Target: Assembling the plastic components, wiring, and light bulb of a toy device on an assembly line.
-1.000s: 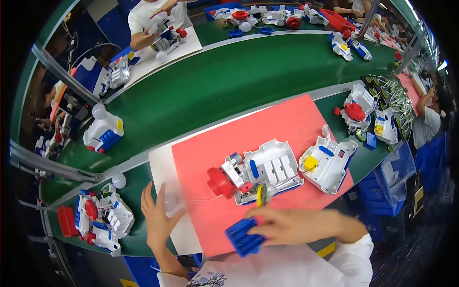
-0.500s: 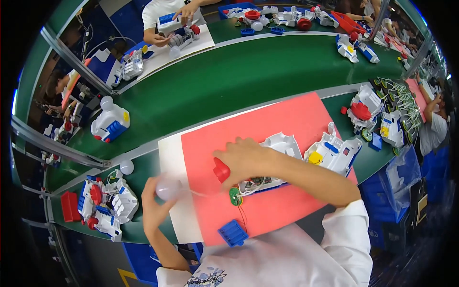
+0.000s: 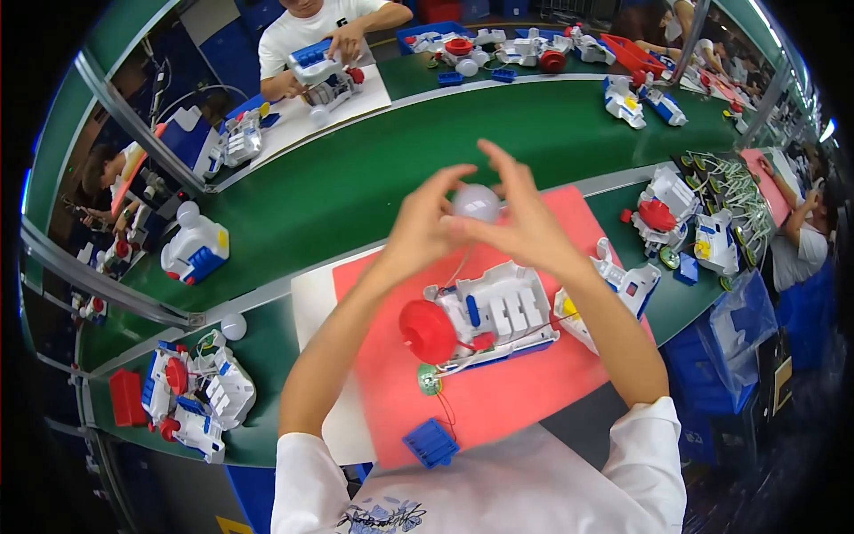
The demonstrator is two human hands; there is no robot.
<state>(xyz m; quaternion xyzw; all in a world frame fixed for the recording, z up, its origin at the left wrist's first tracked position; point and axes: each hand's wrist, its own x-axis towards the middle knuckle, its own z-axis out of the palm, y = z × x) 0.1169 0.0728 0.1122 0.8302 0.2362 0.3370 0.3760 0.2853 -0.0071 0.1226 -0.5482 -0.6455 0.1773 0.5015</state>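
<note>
Beyond the far part of the pink mat, a glossy white ball is held up between my two hands. My left hand curls around its left side. From the right, my right hand cups it, its thumb across the underside and fingertips raised. A thin pale wire runs down from the ball toward an opened white plastic housing. The housing has a large red round part at its left end. Beside it lie a green round circuit board and a wired blue battery holder.
Another white shell is partly behind my right forearm. More toy parts sit left and right. An assembled white toy stands on the green belt. Across it, a co-worker handles a similar toy.
The white ball has moved from the left to beyond the housing. My right hand has left the red part and joined my left at the ball. The housing is now uncovered.
</note>
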